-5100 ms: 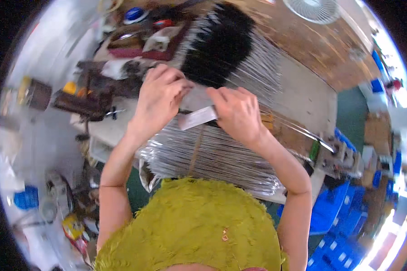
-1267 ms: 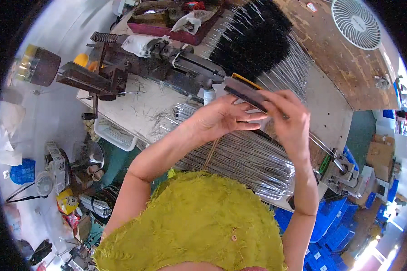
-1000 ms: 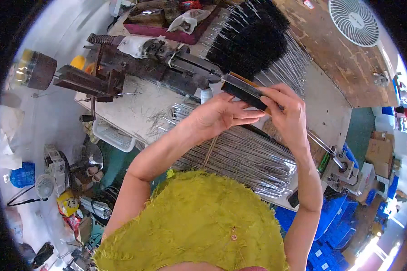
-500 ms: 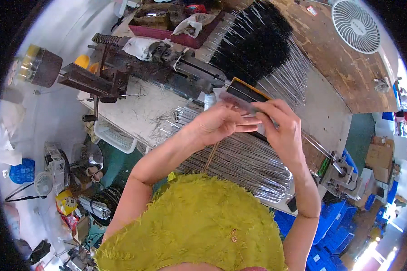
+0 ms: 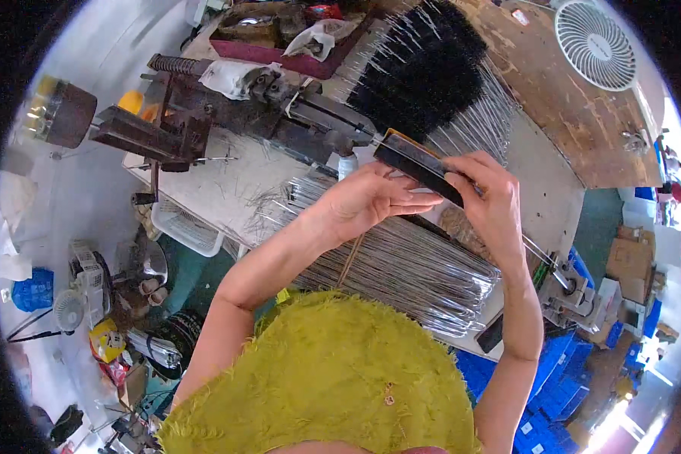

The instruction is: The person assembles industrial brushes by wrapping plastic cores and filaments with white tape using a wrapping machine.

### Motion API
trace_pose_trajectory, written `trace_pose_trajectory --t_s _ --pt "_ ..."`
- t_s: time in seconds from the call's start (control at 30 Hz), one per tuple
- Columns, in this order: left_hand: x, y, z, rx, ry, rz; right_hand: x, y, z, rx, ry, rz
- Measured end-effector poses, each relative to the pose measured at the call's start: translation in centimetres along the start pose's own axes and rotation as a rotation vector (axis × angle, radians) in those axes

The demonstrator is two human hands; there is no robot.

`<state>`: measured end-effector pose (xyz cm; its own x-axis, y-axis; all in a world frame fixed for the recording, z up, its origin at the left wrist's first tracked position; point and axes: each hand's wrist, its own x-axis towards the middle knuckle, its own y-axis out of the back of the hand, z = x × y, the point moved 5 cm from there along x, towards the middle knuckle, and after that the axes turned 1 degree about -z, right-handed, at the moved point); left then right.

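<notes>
While above the rod bundle (image 5: pixel 401 265), both hands, left (image 5: pixel 367 200) and right (image 5: pixel 492 200), grips clamped on a flat black bar (image 5: pixel 416 163).

Black bar (image 5: pixel 415 163); silver rods (image 5: pixel 401 268); yellow-green top (image 5: pixel 333 386)

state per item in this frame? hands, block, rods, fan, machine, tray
left hand: fingers laid on the dark flat block
right hand: gripping the block's end
dark flat block: held above the bench, tilted
metal rod bundle: lying flat, tied
black-tipped rods: fanned out
fan: spinning or not, cannot tell
bench machine: unattended
maroon tray: full of clutter
</notes>
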<state>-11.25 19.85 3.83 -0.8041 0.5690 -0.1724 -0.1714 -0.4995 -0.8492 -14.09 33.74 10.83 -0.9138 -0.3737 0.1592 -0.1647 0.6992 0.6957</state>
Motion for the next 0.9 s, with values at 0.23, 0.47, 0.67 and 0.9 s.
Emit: trace_pose_trajectory --t_s 0.23,0.47,0.67,0.9 --pt "1.0 0.7 -0.1 -0.096 0.085 0.079 -0.3 2.3 0.2 0.039 0.045 0.097" --pt "1.6 1.9 -0.7 0.106 0.029 0.173 -1.5 2.3 1.1 0.014 -0.057 0.038" --pt "1.8 1.6 -0.5 0.176 0.015 0.205 -3.2 2.1 0.7 -0.034 0.046 0.105" --pt "2.0 1.8 -0.5 0.170 -0.043 0.158 -1.5 2.2 1.4 -0.028 0.000 0.056"
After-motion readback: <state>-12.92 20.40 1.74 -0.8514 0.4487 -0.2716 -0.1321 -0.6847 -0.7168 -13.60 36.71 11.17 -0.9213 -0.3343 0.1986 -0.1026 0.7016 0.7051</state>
